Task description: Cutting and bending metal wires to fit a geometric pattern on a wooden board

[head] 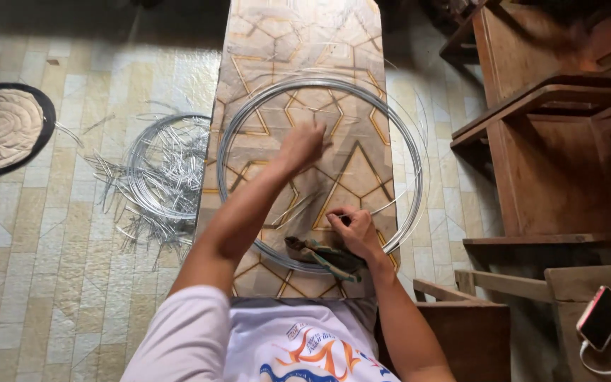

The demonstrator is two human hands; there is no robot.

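Two hands on one strand of wire. My left hand [302, 145], upper centre of the frame, is pinched shut on the far end of a thin straight wire piece [319, 177]; my right hand [353, 230], lower centre, has its fingers closed on the near end. The strand runs between them across the patterned board [305, 42].

Big wire coil [319, 173] lies flat on the board, ringing both hands. Pliers [323, 256] rest on the board just beside my right wrist, touching the coil's near edge.

Risks, as I judge them:
- Strand is springy; a slack pinch at either end could let it whip toward my face or arm.
- Coil's loose outer turns at right could snag a sleeve or finger and drag the whole ring off the narrow board.
- Cut wire bundle [160, 177] on the tiled floor, left of frame, has bristling ends near where feet go.
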